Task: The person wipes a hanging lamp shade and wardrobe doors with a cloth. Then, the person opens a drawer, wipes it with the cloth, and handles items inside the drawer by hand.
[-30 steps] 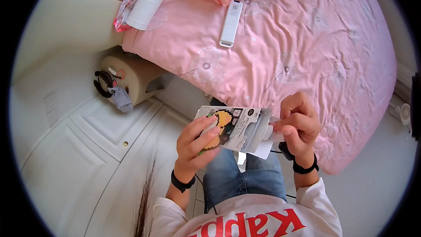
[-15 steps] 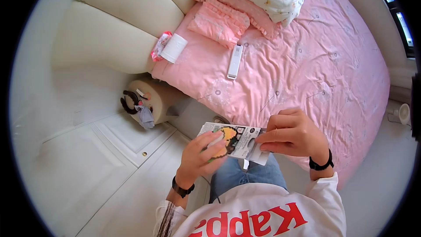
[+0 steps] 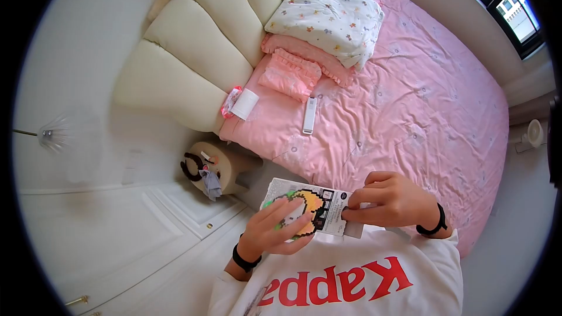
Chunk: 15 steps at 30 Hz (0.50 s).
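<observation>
A flat white box (image 3: 332, 213) with a pixel-style yellow, black and green picture is held in front of the white shirt. Fingers of my left hand (image 3: 275, 229) lie across its picture side and grip its left part. My right hand (image 3: 389, 200) is at the box's right end, its fingers closed together on the end there. The fingertips cover part of that end, so whether its flap is fully closed cannot be seen.
A bed (image 3: 410, 123) with pink bedding holds a white device (image 3: 309, 116), a paper roll (image 3: 244, 104), a pink pillow (image 3: 291, 74) and a patterned quilt (image 3: 328, 17). A beige stool (image 3: 234, 167) beside it bears hair accessories and a grey cloth.
The view has tilted up, showing more bed and window. My right hand has moved from the open flap, with pale material in its fingers, onto the box's end, where the flap now looks folded in.
</observation>
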Motion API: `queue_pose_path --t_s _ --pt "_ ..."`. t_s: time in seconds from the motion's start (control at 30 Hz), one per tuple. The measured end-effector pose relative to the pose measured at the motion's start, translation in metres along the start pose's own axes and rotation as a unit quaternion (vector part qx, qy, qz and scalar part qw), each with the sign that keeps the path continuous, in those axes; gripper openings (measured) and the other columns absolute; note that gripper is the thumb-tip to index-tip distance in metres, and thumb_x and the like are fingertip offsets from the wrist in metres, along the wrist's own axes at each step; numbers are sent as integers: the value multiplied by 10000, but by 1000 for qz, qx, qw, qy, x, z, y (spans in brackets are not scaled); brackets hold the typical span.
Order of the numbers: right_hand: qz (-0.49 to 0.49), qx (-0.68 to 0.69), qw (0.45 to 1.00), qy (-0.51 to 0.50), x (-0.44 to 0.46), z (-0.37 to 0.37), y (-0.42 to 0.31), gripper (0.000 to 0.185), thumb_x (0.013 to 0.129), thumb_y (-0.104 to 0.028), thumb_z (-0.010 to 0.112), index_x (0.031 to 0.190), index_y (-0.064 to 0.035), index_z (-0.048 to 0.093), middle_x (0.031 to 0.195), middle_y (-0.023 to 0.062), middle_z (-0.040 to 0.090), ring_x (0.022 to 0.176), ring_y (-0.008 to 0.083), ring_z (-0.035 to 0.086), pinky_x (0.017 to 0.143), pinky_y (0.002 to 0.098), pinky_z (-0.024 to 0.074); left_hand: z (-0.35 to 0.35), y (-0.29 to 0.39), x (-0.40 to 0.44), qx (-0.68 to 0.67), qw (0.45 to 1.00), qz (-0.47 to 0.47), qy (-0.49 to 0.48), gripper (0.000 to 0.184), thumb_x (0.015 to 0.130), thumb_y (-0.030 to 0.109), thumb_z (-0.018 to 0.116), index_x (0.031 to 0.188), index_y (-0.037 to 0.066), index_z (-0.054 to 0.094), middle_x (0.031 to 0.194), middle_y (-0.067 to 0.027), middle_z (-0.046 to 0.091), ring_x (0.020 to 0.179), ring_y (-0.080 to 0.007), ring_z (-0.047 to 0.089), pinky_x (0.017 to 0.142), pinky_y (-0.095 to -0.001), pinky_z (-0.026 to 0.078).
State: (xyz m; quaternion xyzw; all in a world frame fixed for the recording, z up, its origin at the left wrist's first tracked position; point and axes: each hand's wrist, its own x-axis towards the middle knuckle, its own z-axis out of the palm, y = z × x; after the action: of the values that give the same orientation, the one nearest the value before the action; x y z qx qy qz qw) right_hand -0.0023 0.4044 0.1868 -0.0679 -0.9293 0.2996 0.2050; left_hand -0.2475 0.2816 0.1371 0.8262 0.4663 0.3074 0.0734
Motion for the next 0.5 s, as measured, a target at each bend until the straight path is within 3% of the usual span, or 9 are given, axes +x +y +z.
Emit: queue_pose_path --t_s 0.13,0.23,0.5 --pt "7 -60 998 11 -9 2 -19 227 664 -92 604 885 -61 643 813 -7 549 639 105 530 613 257 416 -19 0 14 53 983 173 37 318 712 211 662 993 250 518 1030 8 596 979 -238 586 815 -349 496" --pt "13 -83 996 11 -15 5 -25 232 659 -103 605 883 -57 642 812 -2 541 654 112 531 620 265 415 -23 9 16 28 988 147 24 301 707 183 658 947 241 486 1027 19 591 919 -282 611 777 -362 522" --pt "17 -23 999 42 -26 4 -30 242 670 -86 633 910 -103 653 852 8 544 652 125 520 584 257 409 -26 17 14 69 985 157 22 244 728 199 645 927 240 510 1009 9 604 910 -266 616 797 -360 507"
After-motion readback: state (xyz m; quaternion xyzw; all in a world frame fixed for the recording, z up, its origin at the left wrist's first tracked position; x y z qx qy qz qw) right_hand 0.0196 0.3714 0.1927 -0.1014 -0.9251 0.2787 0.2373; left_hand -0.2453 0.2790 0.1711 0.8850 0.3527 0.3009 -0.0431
